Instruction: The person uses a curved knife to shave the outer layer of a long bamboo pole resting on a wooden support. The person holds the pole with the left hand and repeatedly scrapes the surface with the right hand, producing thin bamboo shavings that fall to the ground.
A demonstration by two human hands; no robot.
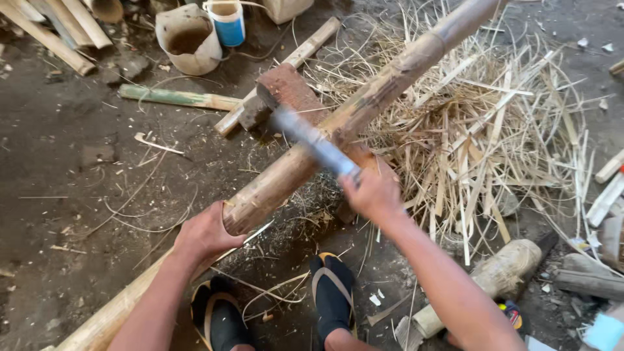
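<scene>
At about 7 o'clock the left hand (pixel 207 235) has its grip closed over the top of a long bamboo pole (pixel 364 107), which runs from the lower left corner up toward 1 o'clock and rests across a rusty block (pixel 290 88) near the middle. At 11 o'clock stand a pale bucket (pixel 188 38) and a blue cup (pixel 228 21). Beside them a green bamboo piece (pixel 172 97) lies on the dirt floor (pixel 58 169). Two feet in dark sandals (pixel 333 292) sit at 6 o'clock. Just right of centre the right hand (pixel 372 193) has its grip wrapped around the handle of a blurred blade (pixel 312 140), whose edge lies against the pole. A heap of bamboo shavings (pixel 494 136) spreads toward 2 o'clock, and a short log (pixel 504 273) lies at 4 o'clock.
</scene>
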